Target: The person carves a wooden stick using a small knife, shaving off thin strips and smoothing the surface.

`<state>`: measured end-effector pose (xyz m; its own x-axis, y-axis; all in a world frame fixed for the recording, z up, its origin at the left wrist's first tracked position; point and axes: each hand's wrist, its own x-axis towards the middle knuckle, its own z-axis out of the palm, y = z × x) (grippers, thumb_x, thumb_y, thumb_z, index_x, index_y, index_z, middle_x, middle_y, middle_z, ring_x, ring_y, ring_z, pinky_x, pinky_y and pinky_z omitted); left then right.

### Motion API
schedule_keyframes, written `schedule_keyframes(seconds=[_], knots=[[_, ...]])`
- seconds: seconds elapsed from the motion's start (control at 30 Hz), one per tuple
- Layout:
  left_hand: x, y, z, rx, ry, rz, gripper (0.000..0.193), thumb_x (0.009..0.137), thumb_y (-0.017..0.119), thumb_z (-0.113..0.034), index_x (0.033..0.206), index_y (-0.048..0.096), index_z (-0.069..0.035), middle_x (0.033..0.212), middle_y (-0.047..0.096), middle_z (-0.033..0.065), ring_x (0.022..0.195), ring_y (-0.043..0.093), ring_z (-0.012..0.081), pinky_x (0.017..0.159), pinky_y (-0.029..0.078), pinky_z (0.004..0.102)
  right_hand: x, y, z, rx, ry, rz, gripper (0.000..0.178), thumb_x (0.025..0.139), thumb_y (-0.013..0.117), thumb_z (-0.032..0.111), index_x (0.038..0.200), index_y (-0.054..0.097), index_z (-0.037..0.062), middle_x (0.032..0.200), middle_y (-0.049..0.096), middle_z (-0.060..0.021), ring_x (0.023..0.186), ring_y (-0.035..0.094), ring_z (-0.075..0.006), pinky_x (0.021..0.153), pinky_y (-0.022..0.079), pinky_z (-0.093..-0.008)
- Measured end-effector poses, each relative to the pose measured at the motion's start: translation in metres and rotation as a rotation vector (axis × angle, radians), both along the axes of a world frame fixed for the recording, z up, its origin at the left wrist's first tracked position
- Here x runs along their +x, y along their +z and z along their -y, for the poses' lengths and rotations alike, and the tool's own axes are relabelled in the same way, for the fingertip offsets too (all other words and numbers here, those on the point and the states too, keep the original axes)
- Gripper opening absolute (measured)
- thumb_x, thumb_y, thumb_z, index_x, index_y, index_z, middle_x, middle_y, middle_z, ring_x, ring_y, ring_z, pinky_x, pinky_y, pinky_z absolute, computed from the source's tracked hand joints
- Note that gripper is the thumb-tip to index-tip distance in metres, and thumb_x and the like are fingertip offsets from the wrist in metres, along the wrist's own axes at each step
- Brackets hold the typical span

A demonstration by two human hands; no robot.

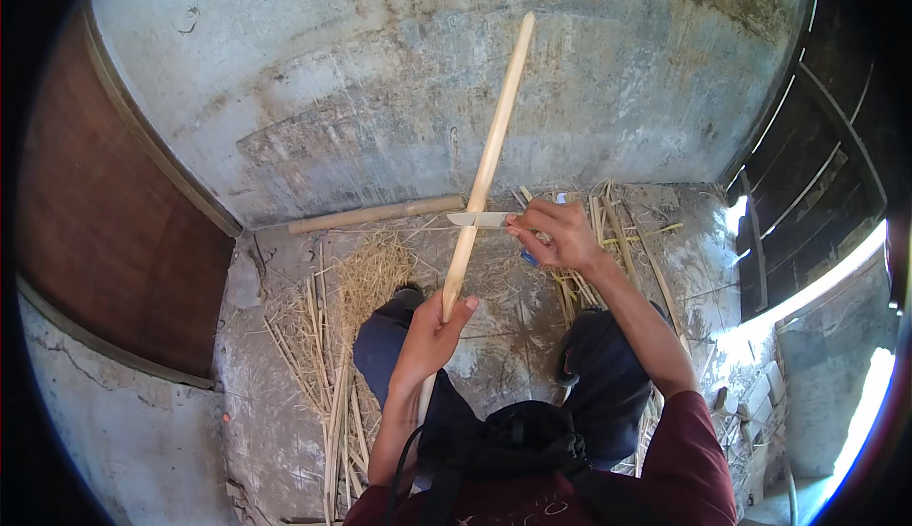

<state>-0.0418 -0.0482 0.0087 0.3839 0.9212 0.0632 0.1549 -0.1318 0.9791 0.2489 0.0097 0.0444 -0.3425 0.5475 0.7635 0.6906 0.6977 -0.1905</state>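
Note:
A long pale strip of split bamboo or wood (499, 132) slants up and away from my lap, its far tip in front of the wall. My left hand (437, 336) is wrapped around its lower part, thumb along the side. My right hand (556, 233) grips a knife (480, 220) by its handle, which the fingers mostly hide. The blade lies crosswise over the strip, a little beyond my left hand, and appears to touch it. The strip's near end runs down beside my left forearm.
Curly shavings (380, 274) and thin split strips (334, 421) litter the floor on the left. More strips (627, 241) lie at the right. A round pole (375, 214) rests along the base of the wall (380, 98). A brown door panel (123, 212) stands left, dark boards (817, 184) right.

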Motion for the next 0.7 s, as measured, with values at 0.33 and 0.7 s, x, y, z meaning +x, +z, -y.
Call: schedule_keyframes(seconds=[0.33, 0.7], knots=[[-0.005, 0.001, 0.003, -0.012, -0.028, -0.032, 0.032, 0.113, 0.068, -0.028, 0.096, 0.059, -0.003, 0.075, 0.041, -0.0067, 0.07, 0.036, 0.0054, 0.058, 0.032, 0.0295, 0.001, -0.007, 0.003, 0.005, 0.021, 0.019, 0.013, 0.091, 0.084, 0.016, 0.103, 0.081, 0.013, 0.083, 0.068, -0.0044, 0.06, 0.066, -0.024, 0.049, 0.049, -0.0383], [-0.008, 0.0, 0.005, -0.149, -0.055, 0.05, 0.043, 0.118, 0.053, -0.04, 0.092, 0.054, -0.006, 0.07, 0.042, -0.0075, 0.063, 0.037, 0.0043, 0.055, 0.033, 0.0285, -0.009, -0.002, 0.012, 0.007, 0.06, -0.046, 0.012, 0.09, 0.085, 0.006, 0.099, 0.077, 0.0054, 0.081, 0.068, -0.0068, 0.062, 0.066, -0.0213, 0.052, 0.048, -0.0362]])
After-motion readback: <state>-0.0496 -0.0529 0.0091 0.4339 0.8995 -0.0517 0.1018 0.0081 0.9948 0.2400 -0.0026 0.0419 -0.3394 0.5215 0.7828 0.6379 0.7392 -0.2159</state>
